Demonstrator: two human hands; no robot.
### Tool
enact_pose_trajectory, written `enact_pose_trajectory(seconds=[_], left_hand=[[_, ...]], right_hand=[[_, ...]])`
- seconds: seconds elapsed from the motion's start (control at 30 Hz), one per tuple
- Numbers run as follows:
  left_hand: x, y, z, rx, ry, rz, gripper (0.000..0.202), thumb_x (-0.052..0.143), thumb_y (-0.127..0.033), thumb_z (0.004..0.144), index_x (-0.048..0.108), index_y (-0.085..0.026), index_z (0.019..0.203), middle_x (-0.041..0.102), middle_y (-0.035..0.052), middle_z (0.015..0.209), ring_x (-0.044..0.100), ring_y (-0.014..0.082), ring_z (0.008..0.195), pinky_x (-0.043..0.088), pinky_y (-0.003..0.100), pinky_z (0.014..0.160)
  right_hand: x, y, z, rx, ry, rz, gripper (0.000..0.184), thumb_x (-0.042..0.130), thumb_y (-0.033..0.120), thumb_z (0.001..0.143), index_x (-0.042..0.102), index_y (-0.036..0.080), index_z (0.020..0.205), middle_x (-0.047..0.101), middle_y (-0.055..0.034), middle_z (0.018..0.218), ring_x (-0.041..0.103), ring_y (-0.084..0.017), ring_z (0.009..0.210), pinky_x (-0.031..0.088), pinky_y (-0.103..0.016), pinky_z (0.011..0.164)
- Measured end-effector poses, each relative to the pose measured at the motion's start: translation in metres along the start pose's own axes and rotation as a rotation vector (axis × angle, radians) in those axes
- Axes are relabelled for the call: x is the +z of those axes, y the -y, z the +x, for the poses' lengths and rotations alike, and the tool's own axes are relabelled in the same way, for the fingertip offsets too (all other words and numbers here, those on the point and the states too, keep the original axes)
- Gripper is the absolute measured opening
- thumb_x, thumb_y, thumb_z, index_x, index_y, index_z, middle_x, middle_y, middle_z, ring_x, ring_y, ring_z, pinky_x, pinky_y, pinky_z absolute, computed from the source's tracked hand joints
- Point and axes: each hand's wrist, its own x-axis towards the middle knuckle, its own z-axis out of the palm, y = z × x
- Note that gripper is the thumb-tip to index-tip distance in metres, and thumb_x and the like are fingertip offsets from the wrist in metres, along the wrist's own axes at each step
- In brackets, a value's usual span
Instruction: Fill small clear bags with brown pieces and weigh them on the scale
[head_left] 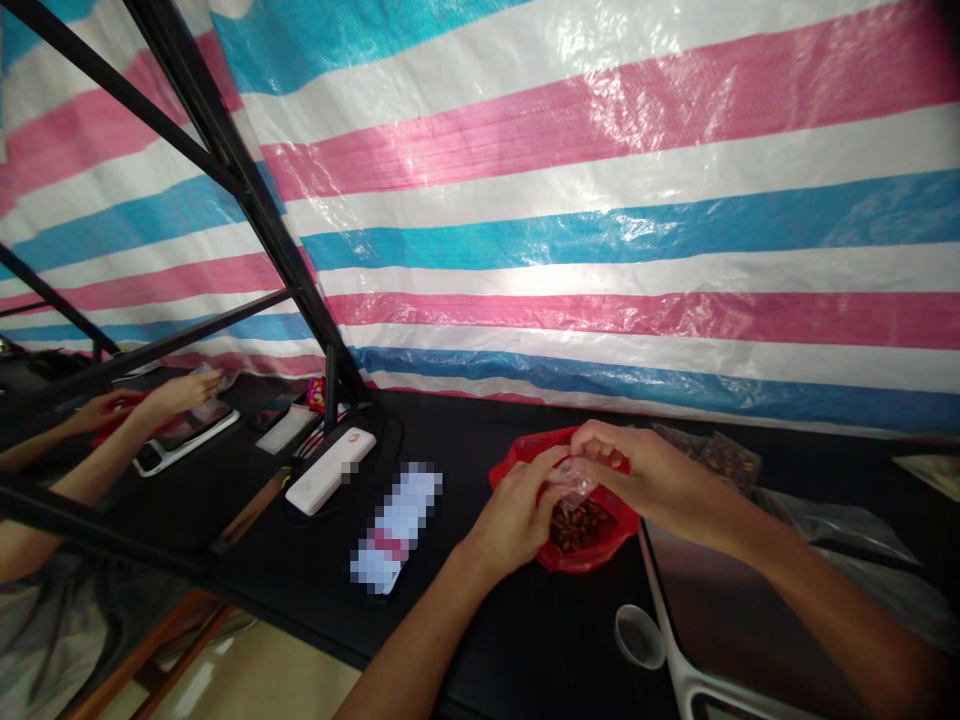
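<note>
Above a red plastic bag (607,550), rolled open like a bowl, both my hands meet at a small clear plastic bag (576,482). My left hand (517,505) pinches it from the left. From the right, my right hand (637,470) has its thumb and fingers closed on the same plastic. Small brown dried pieces (577,525), like spice pods, lie inside the red bag below. Beside my right forearm is a kitchen scale (735,600) with a dark metal top. A small round clear cup (639,637) rests by the scale's left edge.
Filled clear bags (724,460) and flat plastic bags (840,525) lie behind and right of the scale. A phone (397,530) and a white power bank (330,470) lie to the left. Past the black metal frame (247,190), another person's hands (180,395) work over a second scale.
</note>
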Motion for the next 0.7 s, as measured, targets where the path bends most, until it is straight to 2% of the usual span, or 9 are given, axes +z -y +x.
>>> enact_pose_trajectory(seconds=[0.13,0.23,0.37,0.5,0.6,0.7], left_hand=[[-0.003,-0.003,0.0,0.007,-0.004,0.011,0.052,0.046,-0.023,0.104,0.038,-0.026,0.156,0.058,0.0105,0.151,0.058,0.0265,0.136,0.045,0.048,0.118],[-0.004,-0.006,-0.001,0.006,-0.032,0.031,0.051,0.046,-0.024,0.104,0.039,-0.025,0.154,0.056,0.0115,0.153,0.055,0.0271,0.139,0.042,0.049,0.12],[-0.005,-0.011,-0.001,0.008,-0.037,0.052,0.046,0.048,-0.03,0.105,0.044,-0.024,0.151,0.059,0.0115,0.149,0.058,0.0273,0.134,0.045,0.049,0.116],[-0.007,-0.016,0.001,-0.007,-0.035,0.072,0.035,0.044,-0.034,0.107,0.056,-0.023,0.138,0.068,0.0099,0.133,0.064,0.0263,0.12,0.048,0.045,0.106],[-0.008,-0.016,0.004,-0.004,-0.047,0.074,0.035,0.036,-0.033,0.109,0.066,-0.022,0.123,0.073,0.0082,0.116,0.065,0.0246,0.108,0.049,0.042,0.1],[-0.007,-0.012,0.005,-0.008,-0.07,0.03,0.037,0.034,-0.033,0.11,0.067,-0.023,0.124,0.073,0.0076,0.116,0.065,0.0239,0.109,0.048,0.041,0.1]], right_hand=[[-0.002,0.001,-0.001,-0.103,-0.046,-0.083,0.026,0.051,0.032,0.102,0.067,0.025,0.121,0.074,-0.0079,0.118,0.07,-0.025,0.103,0.053,-0.036,0.092],[-0.004,0.002,-0.001,-0.157,-0.005,-0.137,0.028,0.053,0.027,0.1,0.067,0.026,0.124,0.07,-0.0081,0.129,0.065,-0.026,0.116,0.05,-0.038,0.103],[-0.007,0.002,0.0,-0.105,-0.001,-0.19,0.022,0.055,0.038,0.1,0.071,0.027,0.11,0.074,-0.0059,0.111,0.069,-0.025,0.101,0.053,-0.037,0.091],[-0.009,0.001,0.001,-0.114,-0.085,-0.214,0.027,0.05,0.043,0.103,0.071,0.025,0.1,0.074,-0.0068,0.104,0.068,-0.026,0.096,0.051,-0.038,0.088],[-0.01,0.0,0.002,-0.102,-0.133,-0.167,0.03,0.049,0.045,0.104,0.07,0.025,0.103,0.075,-0.0072,0.106,0.069,-0.026,0.095,0.052,-0.037,0.086],[-0.009,-0.002,0.001,-0.114,-0.1,-0.112,0.031,0.049,0.045,0.105,0.071,0.025,0.114,0.075,-0.0079,0.115,0.069,-0.026,0.102,0.052,-0.038,0.091]])
